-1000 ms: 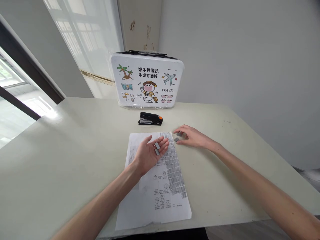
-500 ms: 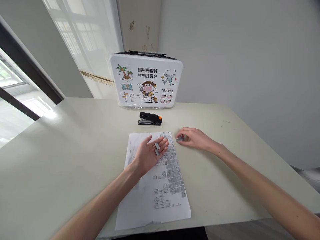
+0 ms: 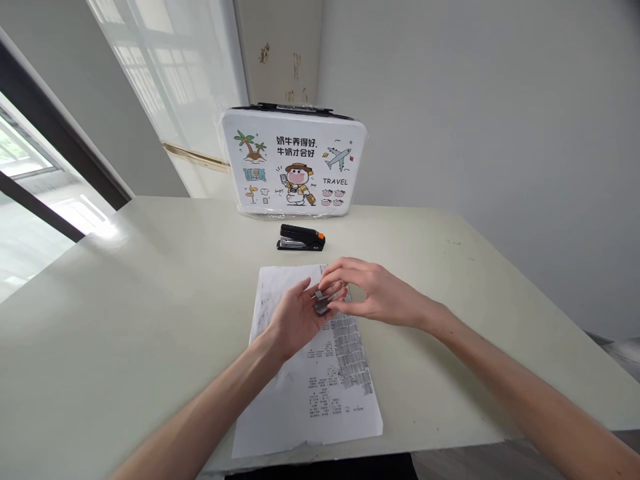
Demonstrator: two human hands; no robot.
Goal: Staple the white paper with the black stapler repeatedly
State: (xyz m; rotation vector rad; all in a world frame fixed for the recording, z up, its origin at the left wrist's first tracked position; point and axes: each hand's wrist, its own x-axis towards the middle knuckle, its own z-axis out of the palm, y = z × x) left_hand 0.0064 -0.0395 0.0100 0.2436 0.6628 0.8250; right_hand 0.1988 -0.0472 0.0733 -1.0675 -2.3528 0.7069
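My left hand (image 3: pixel 295 321) is palm up over the printed sheet (image 3: pixel 285 413), its fingers slightly curled. Small grey staple strips (image 3: pixel 321 305) rest on its fingers. My right hand (image 3: pixel 373 291) reaches in from the right, its thumb and fingertips at these strips, pinching around them. The right fingers partly cover the strips, so I cannot make out how many there are. Beyond my hands on the table lies a black stapler (image 3: pixel 301 238) with an orange button, untouched.
A white case (image 3: pixel 295 160) with cartoon travel pictures stands upright at the back of the pale table (image 3: pixel 150 320). Many grey staple strips (image 3: pixel 353 353) lie in rows along the sheet's right side. A grey wall (image 3: pixel 480 100) rises behind.
My right hand has moved left from the table beside the sheet to my left hand, bringing grey staple strips along. My left fingers have curled slightly, and the palm stays up.
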